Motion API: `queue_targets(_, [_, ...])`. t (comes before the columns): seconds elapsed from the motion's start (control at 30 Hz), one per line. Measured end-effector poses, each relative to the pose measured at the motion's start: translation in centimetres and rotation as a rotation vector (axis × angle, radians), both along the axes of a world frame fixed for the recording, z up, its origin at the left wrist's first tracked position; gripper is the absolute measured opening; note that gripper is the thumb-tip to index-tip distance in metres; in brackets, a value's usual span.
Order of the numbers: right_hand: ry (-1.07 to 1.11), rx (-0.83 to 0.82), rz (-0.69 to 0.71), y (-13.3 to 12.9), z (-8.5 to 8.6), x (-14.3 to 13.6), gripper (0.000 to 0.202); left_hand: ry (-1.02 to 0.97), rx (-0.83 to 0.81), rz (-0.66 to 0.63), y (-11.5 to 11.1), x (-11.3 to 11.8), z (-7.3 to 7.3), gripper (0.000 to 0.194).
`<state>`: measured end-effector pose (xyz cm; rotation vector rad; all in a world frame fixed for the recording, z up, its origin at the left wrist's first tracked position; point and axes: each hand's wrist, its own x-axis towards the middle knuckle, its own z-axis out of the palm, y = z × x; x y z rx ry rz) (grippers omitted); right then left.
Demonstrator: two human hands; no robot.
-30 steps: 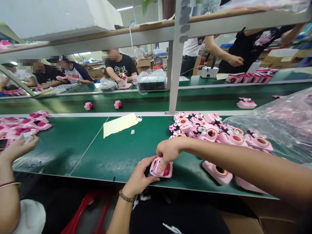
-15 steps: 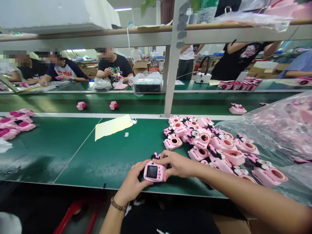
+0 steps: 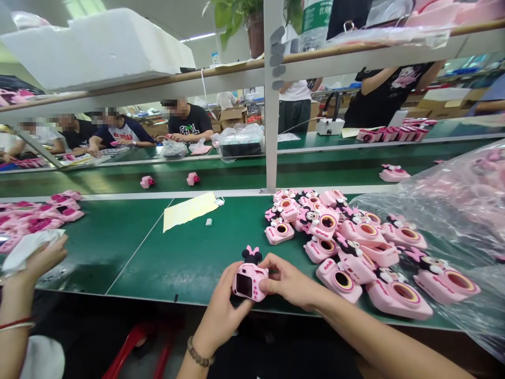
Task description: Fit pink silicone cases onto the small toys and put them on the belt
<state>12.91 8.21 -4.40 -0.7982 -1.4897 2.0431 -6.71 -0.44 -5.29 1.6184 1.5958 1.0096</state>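
On the green counter's (image 3: pixel 189 263) near edge, beside heaped pink covers (image 3: pixel 357 230), the left hand (image 3: pixel 225 300) and right hand (image 3: pixel 288 281) grip a pink camera (image 3: pixel 251 283), fingers wrapped on opposite sides. It looks light, stiff, perhaps soft-skinned; side edges, clear of its screen (image 3: pixel 243 286), should hold best. Versus half a second ago, its mouse-ear topper (image 3: pixel 251 257) stands fully visible.

A green-topped workbench (image 3: pixel 134 242) runs beneath a wood-edged shelf (image 3: pixel 229 69) with a pale upright post (image 3: pixel 271 131) and a potted plant (image 3: pixel 255 37); beyond, a ceiling light (image 3: pixel 201 37) glows above cardboard boxes (image 3: pixel 232 114), and low in shadow is possibly a red stool (image 3: pixel 127 347)
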Motion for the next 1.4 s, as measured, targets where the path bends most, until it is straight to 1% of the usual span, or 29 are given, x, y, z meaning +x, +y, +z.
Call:
queue_targets(0.07, [-0.109, 0.095, -0.071, -0.3, 0.0, -0.5, 0.028, 0.017, 0.0, 0.006, 0.0, 0.3, -0.4, 0.085])
queue_targets(0.1, [-0.174, 0.153, -0.1, -0.4, 0.1, -0.8, 0.025, 0.015, 0.001, 0.028, 0.1, 0.5, -0.6, 0.086])
queue_targets(0.17, [-0.292, 0.264, -0.141, -0.5, 0.3, -1.2, 0.021, -0.013, -0.004, 0.1, 0.3, 1.0, -0.9, 0.076])
queue_targets(0.23, [-0.364, 0.345, -0.168, -0.5, 0.4, -1.4, 0.021, -0.045, -0.01, 0.167, 0.6, 1.6, -1.1, 0.075])
queue_targets(0.33, [-0.371, 0.383, -0.182, -0.4, 0.1, -1.4, 0.022, -0.03, -0.018, 0.263, 1.1, 2.6, -0.8, 0.077])
queue_targets(0.4, [-0.343, 0.383, -0.194, -0.3, -0.5, -1.3, 0.021, 0.034, -0.016, 0.285, 1.3, 3.0, -0.3, 0.074])
queue_targets(0.47, [-0.316, 0.364, -0.215, -0.1, -1.3, -1.3, 0.021, 0.111, -0.012, 0.279, 1.5, 3.3, 0.2, 0.07])
queue_targets(0.53, [-0.287, 0.329, -0.238, 0.0, -2.0, -1.4, 0.021, 0.186, -0.009, 0.274, 1.6, 3.6, 0.7, 0.066])
queue_targets(0.6, [-0.248, 0.289, -0.259, 0.1, -2.4, -1.6, 0.02, 0.251, -0.005, 0.285, 1.7, 3.8, 0.8, 0.064])
queue_targets(0.7, [-0.168, 0.244, -0.272, 0.0, -2.3, -1.7, 0.02, 0.305, 0.011, 0.299, 1.6, 4.1, 0.3, 0.063])
queue_targets(0.83, [-0.076, 0.18, -0.266, -0.1, -1.9, -1.3, 0.024, 0.308, 0.057, 0.281, 1.4, 4.0, -0.5, 0.068])
queue_targets(0.9, [-0.038, 0.114, -0.241, 0.1, -1.7, -1.1, 0.028, 0.309, 0.062, 0.234, 1.4, 3.7, -0.6, 0.07])
queue_targets(0.97, [-0.012, 0.048, -0.222, 0.3, -1.7, -0.8, 0.034, 0.306, 0.057, 0.162, 1.5, 3.2, -0.2, 0.066])
queue_targets(1.03, [-0.001, -0.015, -0.217, 0.5, -1.6, -0.6, 0.042, 0.305, 0.052, 0.091, 1.6, 2.6, 0.5, 0.063])
queue_targets(1.1, [0.015, -0.098, -0.205, 0.7, -1.4, -0.2, 0.048, 0.3, 0.052, 0.043, 1.7, 2.1, 1.4, 0.066])
queue_targets(1.17, [0.056, -0.203, -0.166, 0.9, -1.0, 0.5, 0.053, 0.272, 0.066, 0.027, 1.7, 1.9, 2.2, 0.066])
queue_targets(1.23, [0.153, -0.305, -0.127, 0.8, -0.7, 1.3, 0.055, 0.194, 0.074, 0.055, 1.4, 2.0, 2.6, 0.059])
queue_targets(1.27, [0.228, -0.349, -0.124, 0.6, -0.6, 1.5, 0.054, 0.127, 0.074, 0.08, 1.3, 2.3, 2.7, 0.055])
queue_targets(1.33, [0.414, -0.447, -0.105, -0.3, -0.3, 1.6, 0.051, -0.033, 0.069, 0.121, 1.0, 3.3, 2.7, 0.057])
queue_targets(1.4, [0.587, -0.56, -0.041, -1.5, 0.2, 1.0, 0.058, -0.117, 0.084, 0.135, 1.0, 4.4, 2.5, 0.061])
